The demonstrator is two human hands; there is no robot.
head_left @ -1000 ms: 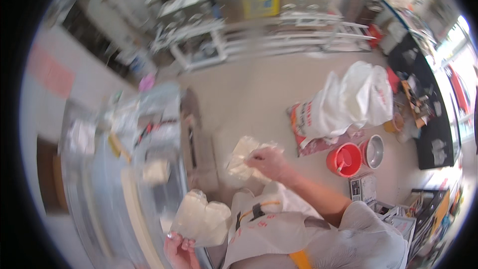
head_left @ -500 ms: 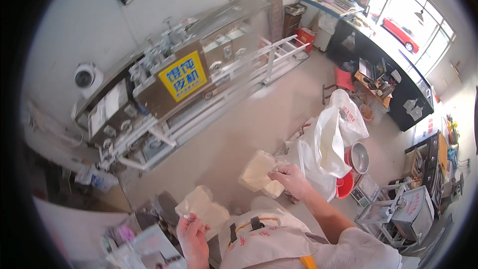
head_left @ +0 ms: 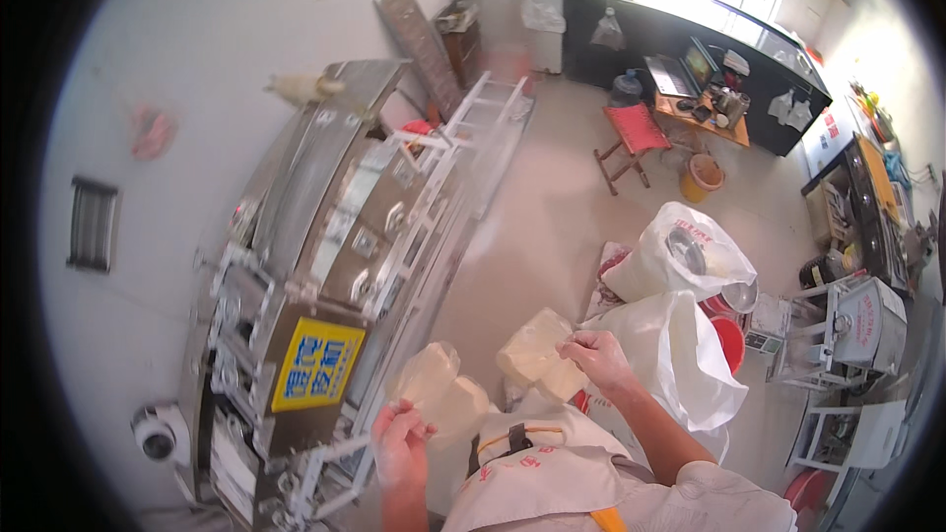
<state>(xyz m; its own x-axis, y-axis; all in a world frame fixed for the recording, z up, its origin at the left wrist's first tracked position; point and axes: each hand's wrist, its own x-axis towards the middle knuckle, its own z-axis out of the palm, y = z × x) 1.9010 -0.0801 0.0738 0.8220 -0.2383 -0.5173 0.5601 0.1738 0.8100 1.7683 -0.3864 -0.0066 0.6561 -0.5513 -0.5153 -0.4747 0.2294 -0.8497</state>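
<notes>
Pinched between the fingers of my left hand point(head_left: 402, 435) is the top of a clear plastic bag of pale, cream-coloured dough wrappers point(head_left: 448, 399), which hangs to the right of the fingers. My right hand point(head_left: 601, 359) is closed on the gathered top of a second such bag of wrappers point(head_left: 537, 347), hanging just left of it. Both bags are held out in front of my pale apron point(head_left: 552, 478), a short gap apart. Near my right hand and forearm stands an open white woven sack point(head_left: 680, 360).
Along the left wall runs a long metal machine point(head_left: 305, 335) with a white frame. A second white sack point(head_left: 680, 256) with a metal bowl in it and a red bucket point(head_left: 727, 343) stand at right. Farther off are a red folding stool point(head_left: 636, 128), a yellow bucket point(head_left: 702, 177) and a dark counter point(head_left: 631, 54).
The view has turned to the right, so the machine now stands at the left and the counter nearer the middle. Both hands still hold their bags.
</notes>
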